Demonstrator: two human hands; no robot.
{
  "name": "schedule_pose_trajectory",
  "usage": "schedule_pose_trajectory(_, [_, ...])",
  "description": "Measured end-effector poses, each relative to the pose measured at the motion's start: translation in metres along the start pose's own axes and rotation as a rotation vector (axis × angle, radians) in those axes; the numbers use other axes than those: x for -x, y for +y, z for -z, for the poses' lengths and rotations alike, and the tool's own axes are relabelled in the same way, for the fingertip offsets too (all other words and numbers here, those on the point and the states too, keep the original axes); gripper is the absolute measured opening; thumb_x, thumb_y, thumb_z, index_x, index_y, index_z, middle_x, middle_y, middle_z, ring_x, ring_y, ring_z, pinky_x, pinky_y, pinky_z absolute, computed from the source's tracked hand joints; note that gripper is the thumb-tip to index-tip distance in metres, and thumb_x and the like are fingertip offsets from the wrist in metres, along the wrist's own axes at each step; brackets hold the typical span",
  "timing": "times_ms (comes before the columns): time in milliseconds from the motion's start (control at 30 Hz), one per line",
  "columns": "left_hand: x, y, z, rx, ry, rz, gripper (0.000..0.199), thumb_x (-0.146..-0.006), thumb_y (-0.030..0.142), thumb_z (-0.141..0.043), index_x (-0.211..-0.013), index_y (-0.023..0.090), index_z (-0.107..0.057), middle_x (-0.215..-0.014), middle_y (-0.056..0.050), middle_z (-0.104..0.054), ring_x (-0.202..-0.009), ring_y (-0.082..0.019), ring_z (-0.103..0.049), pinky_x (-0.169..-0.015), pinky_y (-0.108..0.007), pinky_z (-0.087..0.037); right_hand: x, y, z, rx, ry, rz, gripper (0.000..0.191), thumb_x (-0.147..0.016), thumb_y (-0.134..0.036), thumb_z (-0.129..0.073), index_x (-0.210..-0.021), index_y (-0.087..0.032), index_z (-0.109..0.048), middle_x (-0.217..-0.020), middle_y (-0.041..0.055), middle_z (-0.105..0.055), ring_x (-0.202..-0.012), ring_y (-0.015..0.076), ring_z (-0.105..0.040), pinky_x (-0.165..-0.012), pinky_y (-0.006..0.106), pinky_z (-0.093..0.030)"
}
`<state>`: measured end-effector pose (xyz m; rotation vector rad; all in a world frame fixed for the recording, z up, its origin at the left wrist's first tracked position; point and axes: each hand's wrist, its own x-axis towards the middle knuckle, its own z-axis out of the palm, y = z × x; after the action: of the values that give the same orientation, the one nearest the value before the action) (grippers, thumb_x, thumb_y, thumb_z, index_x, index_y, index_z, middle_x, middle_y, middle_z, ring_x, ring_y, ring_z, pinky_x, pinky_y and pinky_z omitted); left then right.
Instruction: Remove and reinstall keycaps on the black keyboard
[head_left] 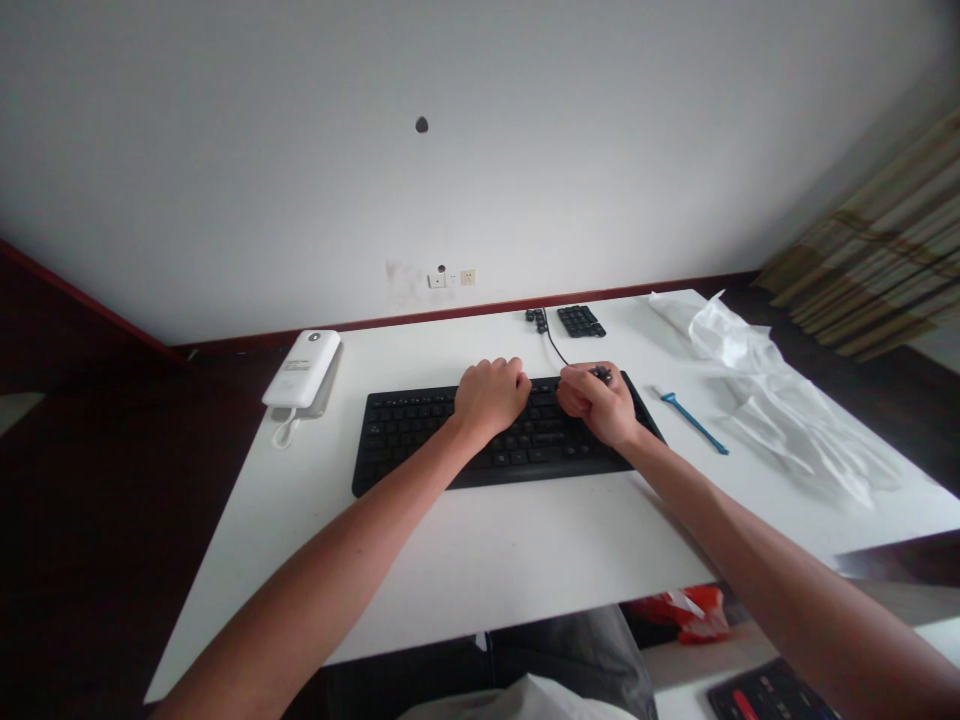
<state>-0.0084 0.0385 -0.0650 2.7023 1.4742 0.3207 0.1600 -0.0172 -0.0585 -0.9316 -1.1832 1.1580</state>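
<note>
Hands apart on the black plastic keyboard point(405, 435): left hand point(491, 400) rests on the keys, right hand point(596, 405) pinches a small dark part point(601, 374) at the top edge; we want a firm, short pinch there.

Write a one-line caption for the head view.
Left hand rests on a black keyboard; right hand pinches a small dark object.

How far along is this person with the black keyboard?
Done: a small black keypad already lies apart behind the keyboard. In hand: the right hand pinches a small dark piece; the left hand rests on the keys. Left: most keys remain seated; the blue tool lies untouched.
</note>
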Motion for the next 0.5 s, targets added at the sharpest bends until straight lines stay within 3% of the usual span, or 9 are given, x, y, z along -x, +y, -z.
schedule_pose_trajectory(500, [-0.0002,0.0002,0.0005,0.009,-0.020,-0.007,0.039,-0.107,0.031,-0.033,-0.104,0.020,-0.070,-0.105,-0.009,-0.071,-0.095,-0.025,-0.066,-0.080,-0.038,-0.050,0.0002,0.0050,-0.0001,-0.055,0.041,0.003,0.052,-0.090,-0.034,-0.068,-0.048,-0.022,-0.039,-0.045,-0.0062,-0.028,-0.040,0.0078,-0.025,-0.043,0.030,-0.016])
